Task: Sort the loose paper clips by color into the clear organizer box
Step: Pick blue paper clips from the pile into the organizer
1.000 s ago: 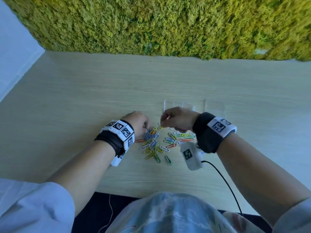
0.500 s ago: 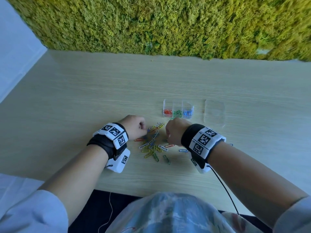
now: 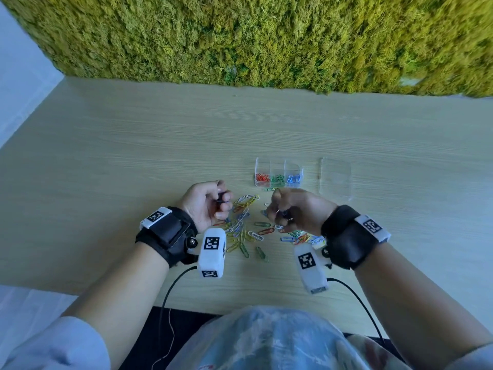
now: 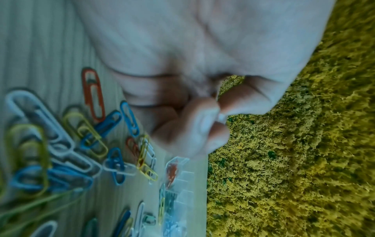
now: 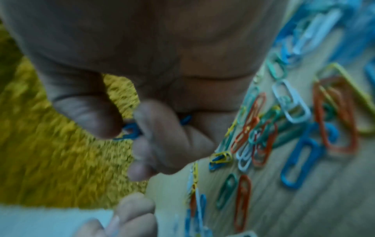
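Note:
Loose paper clips [image 3: 243, 228] in several colours lie scattered on the wooden table [image 3: 133, 156], also close up in the left wrist view [image 4: 61, 144] and the right wrist view [image 5: 284, 128]. The clear organizer box [image 3: 262, 162] stands just beyond them, holding red, green and blue clips in separate compartments. My right hand [image 3: 282, 213] is raised over the pile and pinches a blue clip [image 5: 130, 130] between thumb and forefinger. My left hand [image 3: 214, 206] hovers at the pile's left edge, fingers curled, pinching a small dark clip [image 3: 222, 201]; the left wrist view hides it.
The box's clear lid [image 3: 336, 177] lies flat to the right of the box. A moss wall [image 3: 266, 36] runs along the table's far edge. Camera cables hang off the near edge by my forearms.
My right hand went from the box down to the pile and has now lifted with a blue clip. My left hand has risen off the pile and turned palm inward.

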